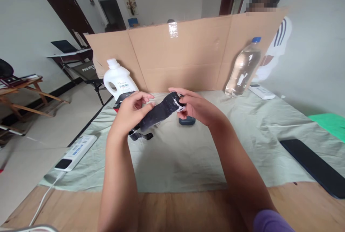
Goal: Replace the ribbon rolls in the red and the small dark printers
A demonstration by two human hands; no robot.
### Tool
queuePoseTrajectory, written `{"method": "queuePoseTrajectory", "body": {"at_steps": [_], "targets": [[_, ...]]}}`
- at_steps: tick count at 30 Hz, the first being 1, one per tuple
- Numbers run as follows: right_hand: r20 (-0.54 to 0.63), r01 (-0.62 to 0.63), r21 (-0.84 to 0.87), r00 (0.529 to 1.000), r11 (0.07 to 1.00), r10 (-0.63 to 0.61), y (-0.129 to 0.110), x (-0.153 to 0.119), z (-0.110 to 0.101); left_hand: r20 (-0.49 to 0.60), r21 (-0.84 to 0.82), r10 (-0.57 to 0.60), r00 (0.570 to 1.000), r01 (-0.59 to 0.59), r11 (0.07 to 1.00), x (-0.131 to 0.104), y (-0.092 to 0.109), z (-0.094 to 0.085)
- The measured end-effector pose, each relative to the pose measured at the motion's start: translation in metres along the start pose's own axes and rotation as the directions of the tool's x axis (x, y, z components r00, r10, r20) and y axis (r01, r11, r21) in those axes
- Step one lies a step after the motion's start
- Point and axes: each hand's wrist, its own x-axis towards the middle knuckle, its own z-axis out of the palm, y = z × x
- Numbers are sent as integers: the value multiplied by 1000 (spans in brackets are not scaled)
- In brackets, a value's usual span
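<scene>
A wide black strip (161, 111), glossy and creased like tape, is stretched at a slant above the cloth. My right hand (198, 104) pinches its upper end, where a whitish, ring-like edge shows between the fingers. At the other end, my left hand (132, 110) has its thumb beside the strip's top edge, with thumb and forefinger apart; its lower fingers are hidden. Below the left hand, a smaller curled black piece (141, 136) lies on the cloth. Under my right hand sits a small dark rounded case (187, 120), partly covered.
A white jug (120, 79) and a clear bottle (244, 68) stand before a cardboard panel (183, 59). White devices (77, 153) lie at the left and far right, one with a cable. A dark phone (314, 165) rests at the right. Behind the panel is a person (281, 38).
</scene>
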Motion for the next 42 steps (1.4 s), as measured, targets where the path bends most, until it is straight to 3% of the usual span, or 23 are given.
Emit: {"method": "queuePoseTrajectory", "body": {"at_steps": [2,7,26,33,39,42], "targets": [[3,-10,-8,1000,1000,10,0,-1,1,-44,45,76,996,-74,996,-4,19,10],[-1,13,-49,1000,999,-13,-1,-3,4,27,85,163,986,-164,983,-11,46,28],[-62,45,-239,996,970,-61,-2,-4,13,8,205,283,959,-279,938,-12,50,33],[-99,24,-302,993,953,-57,14,10,4,42,112,177,983,-181,977,-6,33,31],[-273,-67,-399,961,915,-48,44,29,-19,-19,63,107,994,-106,992,8,-2,29],[-270,-102,-404,963,909,-12,59,36,-32,-18,70,40,999,-39,997,15,-23,38]]}}
